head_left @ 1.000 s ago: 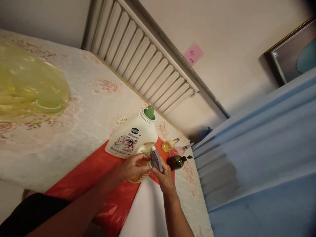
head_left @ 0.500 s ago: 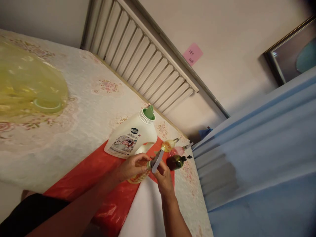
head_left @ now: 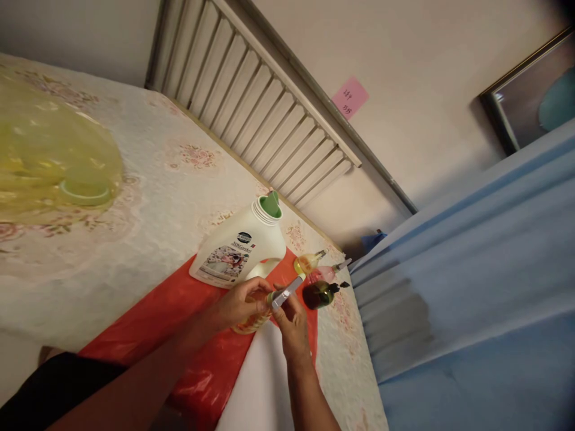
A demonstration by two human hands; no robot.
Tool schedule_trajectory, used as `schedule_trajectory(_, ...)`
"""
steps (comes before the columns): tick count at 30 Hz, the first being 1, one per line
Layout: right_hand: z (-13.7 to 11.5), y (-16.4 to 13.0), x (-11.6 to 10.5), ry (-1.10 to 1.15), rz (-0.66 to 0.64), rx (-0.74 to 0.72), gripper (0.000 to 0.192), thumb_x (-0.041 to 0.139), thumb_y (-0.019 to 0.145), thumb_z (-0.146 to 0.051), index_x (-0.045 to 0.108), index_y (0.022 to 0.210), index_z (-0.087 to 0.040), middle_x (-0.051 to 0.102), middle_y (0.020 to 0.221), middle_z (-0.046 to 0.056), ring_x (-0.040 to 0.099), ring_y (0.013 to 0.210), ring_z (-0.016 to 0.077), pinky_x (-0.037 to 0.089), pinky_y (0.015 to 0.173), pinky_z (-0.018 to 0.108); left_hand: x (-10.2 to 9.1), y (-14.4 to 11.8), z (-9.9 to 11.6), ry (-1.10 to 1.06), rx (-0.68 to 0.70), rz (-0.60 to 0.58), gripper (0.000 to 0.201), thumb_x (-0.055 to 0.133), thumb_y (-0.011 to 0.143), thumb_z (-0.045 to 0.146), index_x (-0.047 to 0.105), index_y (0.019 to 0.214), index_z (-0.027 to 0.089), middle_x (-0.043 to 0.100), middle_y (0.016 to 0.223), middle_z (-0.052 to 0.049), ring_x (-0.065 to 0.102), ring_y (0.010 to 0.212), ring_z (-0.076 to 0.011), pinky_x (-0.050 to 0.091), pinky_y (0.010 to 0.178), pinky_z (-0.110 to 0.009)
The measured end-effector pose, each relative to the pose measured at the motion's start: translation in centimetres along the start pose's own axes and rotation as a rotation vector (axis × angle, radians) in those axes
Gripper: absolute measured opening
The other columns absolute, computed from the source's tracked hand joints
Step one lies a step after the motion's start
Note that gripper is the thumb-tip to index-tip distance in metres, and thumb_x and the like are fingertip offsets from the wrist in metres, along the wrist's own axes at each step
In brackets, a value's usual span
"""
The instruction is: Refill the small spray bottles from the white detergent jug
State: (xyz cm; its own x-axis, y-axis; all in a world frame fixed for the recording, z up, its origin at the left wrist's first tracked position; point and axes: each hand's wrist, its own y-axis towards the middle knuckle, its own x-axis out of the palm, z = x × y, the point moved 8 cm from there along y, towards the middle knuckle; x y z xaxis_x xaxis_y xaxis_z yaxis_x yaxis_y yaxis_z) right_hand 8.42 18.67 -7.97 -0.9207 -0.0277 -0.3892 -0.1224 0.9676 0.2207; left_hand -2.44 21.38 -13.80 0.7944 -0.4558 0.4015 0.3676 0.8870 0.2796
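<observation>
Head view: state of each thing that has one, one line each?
White detergent jug: uncapped, green spout exposed, standing on the red sheet.
Orange spray bottle: held in the left hand.
Grey sprayer head: on the bottle's neck, gripped by the right hand; seated or loose, cannot tell.
Three small pump bottles: pumps fitted, untouched.
Yellow bag: lying slack.

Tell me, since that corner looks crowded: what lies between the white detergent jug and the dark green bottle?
In the head view, the grey spray head held by both hands sits between the white detergent jug and the dark green bottle.
</observation>
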Motion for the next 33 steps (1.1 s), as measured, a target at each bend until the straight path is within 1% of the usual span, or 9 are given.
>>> schedule_trajectory(3, 0.0, 0.0, 0.0, -0.001, -0.016, 0.014, 0.024, 0.066, 0.08, -0.035, 0.067, 0.098, -0.019, 0.066, 0.097, 0.005, 0.06, 0.093, 0.0206, 0.046, 0.083, 0.03, -0.1, 0.0, -0.4, -0.012, -0.017, 0.001, 0.034, 0.072, 0.075, 0.037, 0.056, 0.099, 0.019, 0.067, 0.099, -0.003, 0.062, 0.095, -0.0211, 0.047, 0.081, -0.031)
schedule_trajectory(9, 1.5, -0.3, -0.2, -0.038, 0.306, 0.055, 0.021, 0.072, 0.068, -0.03, 0.06, 0.079, -0.017, 0.061, 0.075, -0.001, 0.056, 0.072, 0.0165, 0.045, 0.067, 0.027, 0.2, 0.1, 0.5, -0.015, -0.025, 0.01, 0.033, 0.073, 0.073, 0.036, 0.056, 0.095, 0.018, 0.068, 0.097, -0.005, 0.063, 0.095, -0.0226, 0.047, 0.082, -0.033)
schedule_trajectory(11, 1.4, -0.5, -0.3, -0.062, 0.363, 0.051, 0.021, 0.073, 0.067, -0.03, 0.057, 0.076, -0.018, 0.058, 0.072, -0.002, 0.054, 0.069, 0.0156, 0.043, 0.065, 0.026, 0.2, 0.1, 0.7, -0.025, -0.03, 0.008, 0.033, 0.073, 0.073, 0.037, 0.056, 0.093, 0.018, 0.068, 0.096, -0.005, 0.063, 0.094, -0.0224, 0.047, 0.081, -0.032)
schedule_trajectory(18, -0.3, -0.6, 0.3, -0.036, 0.123, -0.02, 0.022, 0.064, 0.08, -0.035, 0.066, 0.096, -0.019, 0.063, 0.097, 0.003, 0.057, 0.089, 0.019, 0.044, 0.079, 0.029, 0.1, 0.2, 0.0, -0.038, -0.027, -0.002, 0.037, 0.074, 0.072, 0.04, 0.055, 0.096, 0.019, 0.068, 0.099, -0.005, 0.063, 0.097, -0.0236, 0.046, 0.083, -0.034)
schedule_trajectory(20, 0.1, -0.7, 0.1, -0.027, 0.157, -0.008, 0.02, 0.066, 0.079, -0.035, 0.067, 0.091, -0.019, 0.062, 0.091, 0.003, 0.056, 0.086, 0.0185, 0.044, 0.077, 0.029, 0.1, 0.2, -0.1, -0.03, -0.021, -0.007, 0.036, 0.073, 0.073, 0.039, 0.055, 0.096, 0.019, 0.068, 0.098, -0.005, 0.063, 0.096, -0.023, 0.046, 0.084, -0.034)
schedule_trajectory(24, 1.5, -0.9, -0.3, -0.002, 0.346, 0.021, 0.022, 0.072, 0.07, -0.034, 0.061, 0.078, -0.017, 0.059, 0.076, -0.001, 0.053, 0.072, 0.0157, 0.043, 0.067, 0.026, 0.1, 0.4, -0.2, -0.005, -0.014, -0.007, 0.033, 0.071, 0.075, 0.039, 0.056, 0.095, 0.018, 0.068, 0.096, -0.005, 0.062, 0.094, -0.0218, 0.046, 0.085, -0.033)
schedule_trajectory(27, 1.7, -1.1, -0.2, -0.017, 0.423, 0.045, 0.021, 0.072, 0.069, -0.032, 0.057, 0.074, -0.018, 0.055, 0.071, -0.003, 0.05, 0.066, 0.0137, 0.041, 0.063, 0.025, 0.2, 0.5, -0.1, -0.038, -0.01, -0.008, 0.031, 0.071, 0.076, 0.038, 0.055, 0.095, 0.019, 0.067, 0.095, -0.003, 0.063, 0.093, -0.021, 0.046, 0.083, -0.032)
schedule_trajectory(29, 1.3, -1.0, -0.1, -0.045, 0.397, 0.056, 0.019, 0.07, 0.072, -0.032, 0.059, 0.077, -0.018, 0.056, 0.073, -0.002, 0.051, 0.068, 0.0144, 0.042, 0.064, 0.025, 0.3, 0.5, -0.1, -0.063, -0.021, -0.011, 0.031, 0.071, 0.076, 0.037, 0.054, 0.095, 0.019, 0.067, 0.094, -0.003, 0.063, 0.093, -0.0208, 0.046, 0.083, -0.032)
schedule_trajectory(33, -0.3, -1.0, 0.1, -0.065, 0.236, 0.014, 0.023, 0.064, 0.079, -0.033, 0.066, 0.096, -0.018, 0.061, 0.093, 0.004, 0.055, 0.086, 0.0187, 0.045, 0.076, 0.028, 0.3, 0.3, -0.3, -0.072, -0.052, -0.014, 0.03, 0.071, 0.076, 0.035, 0.054, 0.095, 0.019, 0.067, 0.094, -0.002, 0.063, 0.092, -0.0207, 0.047, 0.083, -0.032)
